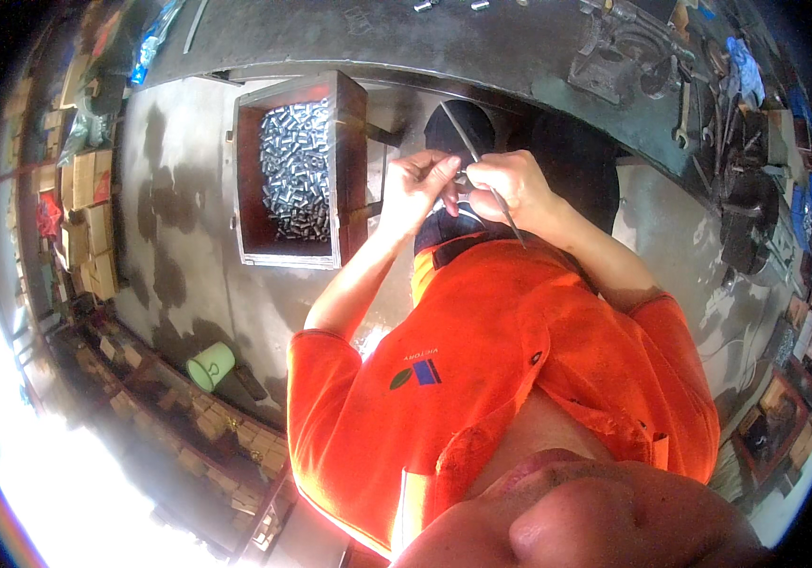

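A wooden box [347,170] stands open on the floor to the person's left, its dark red inside heaped with small shiny metal pieces [294,168] that fill most of it. Just right of the box, in front of the orange shirt [510,341], the two hands meet. The left hand [417,189] has its fingers bent together and pinches something small at the fingertips; what it is cannot be told. The right hand [510,189] is closed around a thin metal rod [491,194], which slants from above the hands down past the wrist. The rod's middle touches both hands where they join.

A dark metal workbench [425,43] curves across the top, with a few small metal pieces on it and heavy tools [628,57] at its right end. The concrete floor [179,218] is stained with dark patches. A pale green cup [210,365] sits on it lower down, and stacks of cardboard boxes [89,218] line the left wall
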Tool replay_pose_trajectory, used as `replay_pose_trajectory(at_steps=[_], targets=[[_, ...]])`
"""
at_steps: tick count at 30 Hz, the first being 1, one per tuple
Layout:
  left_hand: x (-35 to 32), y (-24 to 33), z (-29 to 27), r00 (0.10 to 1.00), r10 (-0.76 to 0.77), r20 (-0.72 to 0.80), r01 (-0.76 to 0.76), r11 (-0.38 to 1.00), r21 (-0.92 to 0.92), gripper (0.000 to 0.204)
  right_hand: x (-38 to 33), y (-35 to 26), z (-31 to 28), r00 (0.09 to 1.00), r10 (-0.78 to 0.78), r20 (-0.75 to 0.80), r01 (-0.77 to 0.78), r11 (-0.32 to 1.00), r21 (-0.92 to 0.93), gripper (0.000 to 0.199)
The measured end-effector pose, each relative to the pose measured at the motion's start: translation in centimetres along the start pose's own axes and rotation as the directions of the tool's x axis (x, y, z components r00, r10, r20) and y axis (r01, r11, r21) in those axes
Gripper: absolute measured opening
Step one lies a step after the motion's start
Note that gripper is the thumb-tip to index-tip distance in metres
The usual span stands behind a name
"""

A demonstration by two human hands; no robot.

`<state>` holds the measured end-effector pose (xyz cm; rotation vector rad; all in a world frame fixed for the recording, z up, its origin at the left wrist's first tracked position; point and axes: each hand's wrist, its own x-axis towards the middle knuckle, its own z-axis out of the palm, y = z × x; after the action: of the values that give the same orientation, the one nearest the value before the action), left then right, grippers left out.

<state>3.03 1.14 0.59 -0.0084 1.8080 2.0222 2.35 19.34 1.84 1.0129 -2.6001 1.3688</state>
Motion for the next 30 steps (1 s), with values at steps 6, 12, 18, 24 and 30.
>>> replay_pose_trajectory(at_steps=[6, 12, 18, 24, 30], targets=[[0.8, -0.2, 0.0, 0.992, 0.112, 0.059, -0.111, 0.994, -0.013, 0.014, -0.6, 1.8, 0.8, 0.946, 0.294, 0.135, -0.322, 0.816, 0.481, 0.025], [2.3, -0.6, -2.4, 0.967, 0.224, -0.12, -0.163, 0.909, 0.384, 0.015, -1.1, 0.8, -2.0, 0.931, 0.346, 0.117, -0.357, 0.798, 0.485, 0.027], [3.1, -1.1, -3.8, 0.826, 0.558, -0.078, -0.285, 0.535, 0.796, 0.017, -1.1, -2.5, -3.1, 0.988, 0.125, 0.086, -0.152, 0.847, 0.509, 0.022], [2.4, -0.8, -3.7, 0.767, 0.638, 0.076, -0.375, 0.349, 0.859, 0.02, -0.5, -2.8, -2.3, 0.978, 0.152, 0.14, -0.2, 0.87, 0.452, 0.02], [3.6, -1.0, -1.8, 0.724, 0.642, 0.253, -0.505, 0.244, 0.828, 0.031, 1.6, 1.9, 2.5, 0.982, 0.188, 0.014, -0.177, 0.891, 0.419, 0.016]])
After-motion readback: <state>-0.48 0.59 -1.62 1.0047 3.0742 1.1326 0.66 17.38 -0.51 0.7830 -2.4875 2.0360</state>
